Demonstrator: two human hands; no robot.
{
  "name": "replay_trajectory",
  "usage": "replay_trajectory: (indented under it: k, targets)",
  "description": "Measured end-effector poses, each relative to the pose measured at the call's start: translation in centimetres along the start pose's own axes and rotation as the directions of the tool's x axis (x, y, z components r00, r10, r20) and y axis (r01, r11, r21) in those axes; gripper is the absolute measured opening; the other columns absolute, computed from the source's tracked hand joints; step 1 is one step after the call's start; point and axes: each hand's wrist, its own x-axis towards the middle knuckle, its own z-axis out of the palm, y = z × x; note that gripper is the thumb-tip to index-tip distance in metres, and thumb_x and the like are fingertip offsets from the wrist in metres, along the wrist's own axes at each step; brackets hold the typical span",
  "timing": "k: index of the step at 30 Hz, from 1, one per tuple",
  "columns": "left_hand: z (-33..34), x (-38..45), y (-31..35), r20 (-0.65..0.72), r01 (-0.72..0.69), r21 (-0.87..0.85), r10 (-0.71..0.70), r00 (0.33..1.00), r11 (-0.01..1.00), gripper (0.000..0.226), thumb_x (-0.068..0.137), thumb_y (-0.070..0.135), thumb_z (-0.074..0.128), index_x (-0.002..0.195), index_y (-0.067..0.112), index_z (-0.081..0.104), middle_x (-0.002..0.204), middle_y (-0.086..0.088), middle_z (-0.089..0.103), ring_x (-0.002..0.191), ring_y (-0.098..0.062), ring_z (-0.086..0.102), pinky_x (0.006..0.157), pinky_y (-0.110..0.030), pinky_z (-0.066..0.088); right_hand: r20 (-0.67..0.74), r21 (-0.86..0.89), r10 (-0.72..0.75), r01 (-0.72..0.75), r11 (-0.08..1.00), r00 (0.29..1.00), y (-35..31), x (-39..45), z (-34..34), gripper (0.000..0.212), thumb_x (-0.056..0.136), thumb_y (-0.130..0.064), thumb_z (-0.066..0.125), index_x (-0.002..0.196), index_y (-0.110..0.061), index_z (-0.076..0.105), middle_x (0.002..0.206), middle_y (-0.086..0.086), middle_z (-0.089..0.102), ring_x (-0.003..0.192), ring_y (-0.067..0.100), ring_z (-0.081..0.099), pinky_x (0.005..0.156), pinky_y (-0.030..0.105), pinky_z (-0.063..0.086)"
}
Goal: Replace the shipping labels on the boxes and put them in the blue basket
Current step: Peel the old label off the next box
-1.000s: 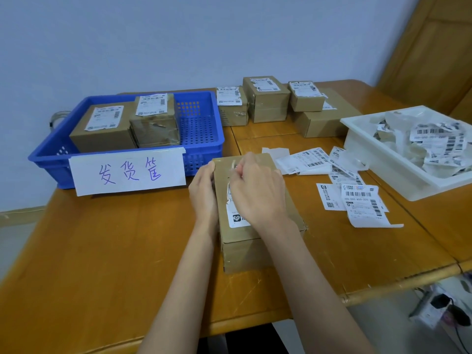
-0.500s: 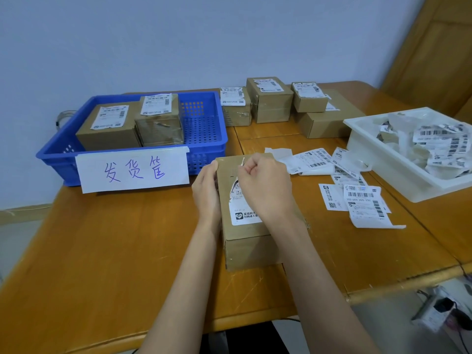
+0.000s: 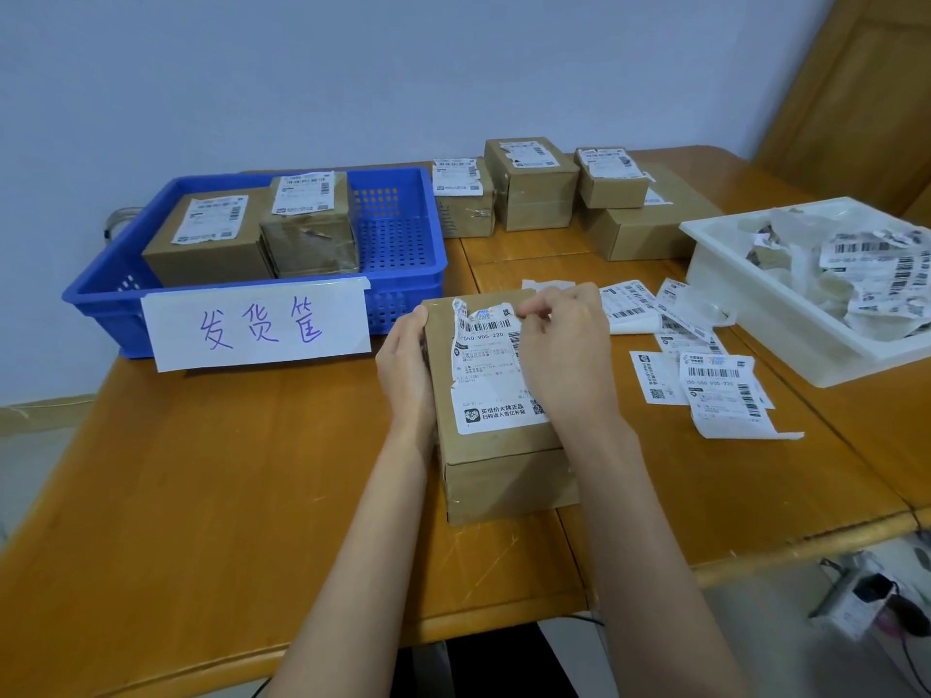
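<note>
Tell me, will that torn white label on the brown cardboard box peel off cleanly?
Probably not: the torn white label already has a ragged top edge, so it looks thin and likely to shred. It seems floppy. The brown cardboard box looks stiff, and the left hand steadies it.

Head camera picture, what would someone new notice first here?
Front and centre, the left hand steadies a cardboard box while the right hand picks at its torn label. Behind-left sits the blue basket with two boxes; right, a white bin of peeled labels.
</note>
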Motion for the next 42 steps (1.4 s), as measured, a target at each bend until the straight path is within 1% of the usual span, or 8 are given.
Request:
replay_trajectory:
  k: [3, 12, 19, 22, 24, 26, 30, 42]
  targets:
    - [0.02, 0.05, -0.03, -0.003, -0.004, 0.008, 0.004, 1.000, 1.000, 0.027, 0.094, 0.026, 0.058, 0.068, 0.021, 0.063, 0.075, -0.002, 0.060, 0.076, -0.018, 0.051, 0.070, -0.031, 0.040, -0.019, -0.015, -0.028, 0.028, 1.000, 0.999, -0.11, -0.15, 0.17, 0.016, 0.097, -0.012, 0.051, 0.083, -0.014, 0.059, 0.101, -0.004, 0.038, 0.101, 0.020, 0.051, 0.093, 0.039, 0.046]
    - [0.27, -0.03, -0.08, -0.025, -0.026, -0.015, 0.026, 0.999, 1.000, 0.029, 0.094, 0.022, 0.058, 0.065, 0.020, 0.060, 0.069, 0.001, 0.057, 0.066, -0.012, 0.050, 0.063, -0.026, 0.040, 0.025, -0.214, -0.190, 0.191, 0.958, 0.982, -0.28, -0.02, 0.73, 0.011, 0.099, -0.011, 0.048, 0.101, -0.010, 0.060, 0.110, 0.003, 0.050, 0.105, 0.018, 0.049, 0.094, 0.035, 0.041]
    - [0.26, -0.26, 0.01, 0.001, -0.060, 0.004, 0.060, 0.998, 0.998, 0.030, 0.096, 0.020, 0.056, 0.066, 0.019, 0.058, 0.065, 0.004, 0.056, 0.060, -0.007, 0.050, 0.057, -0.020, 0.041, -0.004, 0.040, -0.115, 0.115, 0.993, 0.993, -0.11, -0.38, 0.01, 0.002, 0.095, -0.018, 0.059, 0.096, -0.018, 0.057, 0.107, -0.005, 0.047, 0.083, 0.010, 0.057, 0.069, 0.018, 0.046]
    - [0.26, -0.30, 0.09, -0.003, -0.062, 0.016, 0.062, 0.998, 0.998, 0.030, 0.097, 0.019, 0.055, 0.067, 0.019, 0.059, 0.064, 0.005, 0.057, 0.059, -0.005, 0.051, 0.056, -0.017, 0.043, 0.041, 0.070, -0.112, 0.109, 0.992, 0.993, -0.17, -0.26, 0.08, 0.058, 0.090, -0.019, 0.066, 0.140, -0.027, 0.038, 0.121, -0.003, 0.045, 0.092, 0.014, 0.057, 0.077, 0.023, 0.046]
    - [0.28, -0.28, 0.11, -0.004, -0.059, 0.013, 0.059, 0.998, 0.998, 0.030, 0.096, 0.019, 0.056, 0.066, 0.019, 0.058, 0.063, 0.006, 0.057, 0.059, -0.006, 0.051, 0.057, -0.018, 0.043, 0.112, -0.095, -0.126, 0.137, 0.986, 0.986, -0.45, -0.16, 0.34, 0.066, 0.092, -0.024, 0.064, 0.148, -0.028, 0.029, 0.127, -0.001, 0.046, 0.107, 0.017, 0.053, 0.092, 0.032, 0.045]
    - [0.30, -0.37, 0.16, -0.004, -0.060, 0.013, 0.060, 0.998, 0.998, 0.031, 0.096, 0.018, 0.056, 0.064, 0.019, 0.057, 0.061, 0.007, 0.056, 0.058, -0.005, 0.049, 0.057, -0.018, 0.042, 0.134, -0.238, -0.126, 0.155, 0.959, 0.983, -0.43, 0.01, 0.63, 0.043, 0.096, -0.029, 0.057, 0.138, -0.023, 0.046, 0.126, 0.000, 0.047, 0.113, 0.017, 0.050, 0.097, 0.034, 0.043]
    - [0.26, -0.37, 0.11, 0.004, -0.048, 0.010, 0.048, 0.999, 0.999, 0.029, 0.096, 0.022, 0.055, 0.068, 0.018, 0.059, 0.068, 0.002, 0.057, 0.063, -0.010, 0.051, 0.060, -0.022, 0.041, 0.088, -0.149, -0.171, 0.183, 0.972, 0.981, -0.38, 0.07, 0.67, 0.009, 0.097, -0.022, 0.056, 0.104, -0.021, 0.063, 0.105, -0.007, 0.050, 0.102, 0.013, 0.049, 0.092, 0.034, 0.044]
    - [0.18, -0.26, -0.05, -0.001, -0.041, 0.022, 0.041, 0.999, 0.999, 0.025, 0.096, 0.026, 0.056, 0.073, 0.016, 0.060, 0.080, -0.009, 0.057, 0.072, -0.017, 0.050, 0.061, -0.025, 0.041, 0.113, -0.020, -0.219, 0.223, 0.975, 0.969, -0.30, 0.04, 0.34, 0.011, 0.094, -0.016, 0.053, 0.087, -0.021, 0.058, 0.085, -0.012, 0.049, 0.090, 0.011, 0.042, 0.086, 0.036, 0.042]
